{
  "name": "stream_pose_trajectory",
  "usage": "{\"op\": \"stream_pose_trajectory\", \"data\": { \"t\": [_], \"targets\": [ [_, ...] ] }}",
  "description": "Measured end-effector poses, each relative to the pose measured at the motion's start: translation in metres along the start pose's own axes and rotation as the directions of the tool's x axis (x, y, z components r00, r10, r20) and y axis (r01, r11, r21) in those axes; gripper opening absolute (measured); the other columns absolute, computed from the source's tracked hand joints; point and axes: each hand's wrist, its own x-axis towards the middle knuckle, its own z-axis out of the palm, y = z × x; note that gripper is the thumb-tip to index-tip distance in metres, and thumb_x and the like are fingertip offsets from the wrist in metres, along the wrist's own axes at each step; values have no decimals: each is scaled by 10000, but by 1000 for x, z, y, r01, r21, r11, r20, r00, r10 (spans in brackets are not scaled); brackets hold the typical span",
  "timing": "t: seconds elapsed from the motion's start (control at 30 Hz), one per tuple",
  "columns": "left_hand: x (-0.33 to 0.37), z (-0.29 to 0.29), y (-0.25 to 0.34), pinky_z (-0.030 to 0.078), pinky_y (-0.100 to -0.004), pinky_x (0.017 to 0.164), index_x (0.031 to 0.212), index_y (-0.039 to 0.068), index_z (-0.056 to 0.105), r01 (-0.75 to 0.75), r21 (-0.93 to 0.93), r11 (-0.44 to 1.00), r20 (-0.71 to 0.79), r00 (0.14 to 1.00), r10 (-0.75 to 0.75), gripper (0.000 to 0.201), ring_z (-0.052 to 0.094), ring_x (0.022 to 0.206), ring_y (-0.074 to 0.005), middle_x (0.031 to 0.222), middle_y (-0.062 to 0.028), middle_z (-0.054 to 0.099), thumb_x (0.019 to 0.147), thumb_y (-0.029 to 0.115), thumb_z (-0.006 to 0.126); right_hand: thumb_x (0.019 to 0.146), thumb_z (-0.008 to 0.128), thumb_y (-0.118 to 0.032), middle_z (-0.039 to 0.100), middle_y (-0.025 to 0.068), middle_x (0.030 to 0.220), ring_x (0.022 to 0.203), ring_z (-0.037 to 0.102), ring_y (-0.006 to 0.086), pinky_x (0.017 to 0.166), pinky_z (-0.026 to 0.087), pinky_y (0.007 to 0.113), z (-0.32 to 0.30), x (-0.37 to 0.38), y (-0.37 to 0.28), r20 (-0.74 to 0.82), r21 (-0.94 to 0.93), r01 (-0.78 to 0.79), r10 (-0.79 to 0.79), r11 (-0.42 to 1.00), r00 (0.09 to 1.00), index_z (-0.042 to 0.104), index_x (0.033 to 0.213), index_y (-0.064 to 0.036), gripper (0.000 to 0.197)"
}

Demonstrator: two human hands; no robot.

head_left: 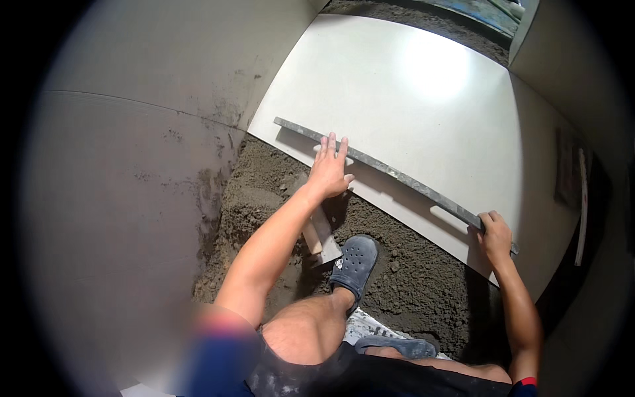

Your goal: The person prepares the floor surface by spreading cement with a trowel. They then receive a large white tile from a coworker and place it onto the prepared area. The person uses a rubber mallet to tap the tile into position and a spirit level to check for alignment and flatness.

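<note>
A long grey spirit level [423,188] stands on edge, slanting across the near part of a large white tile [410,106]. My left hand [329,173] lies over the level's left part, its fingers stretched across the top and its thumb apart. Near the level's right end, my right hand [495,239] is closed around it. Below my left forearm, a flat trowel [327,241] with a light wooden handle lies on the damp grey mortar [410,278]; my arm hides part of it.
A large grey wall [132,178] with mortar smears rises at the left. My grey clog [356,264] stands on the mortar, close to the tile's near edge. More loose mortar [423,23] borders the tile's far side. A thin white strip [582,205] is at the right.
</note>
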Motion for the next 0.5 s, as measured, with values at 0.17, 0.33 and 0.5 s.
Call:
{"op": "stream_pose_trajectory", "data": {
  "t": [0.17,0.33,0.5],
  "targets": [
    [-7,0,-2,127,-469,1233,1588,66,24,8,44,999,37,999,-10,1030,36,1511,-439,1616,-301,-20,856,292,713,721,794,-113,594,109,905,872,606,341,716,490,456,-1,6,-4,24,-9,4,-4,1000,1000,643,979,-92,300],
    [-5,-1,-3,138,-488,1231,1585,83,-55,1,76,997,70,998,-6,1088,0,1507,-446,1610,-308,-70,845,271,720,748,785,-131,605,116,925,872,610,352,720,489,451,-3,8,-7,23,-16,4,-3,1000,1000,646,983,-89,276],
    [-3,1,-3,129,-485,1231,1583,81,-70,8,118,993,79,997,-17,1058,-8,1508,-446,1612,-306,-73,854,226,683,767,767,-124,608,121,914,868,609,356,718,487,452,-2,8,-8,33,-10,-6,6,1000,999,645,978,-81,247]
  ]
}}
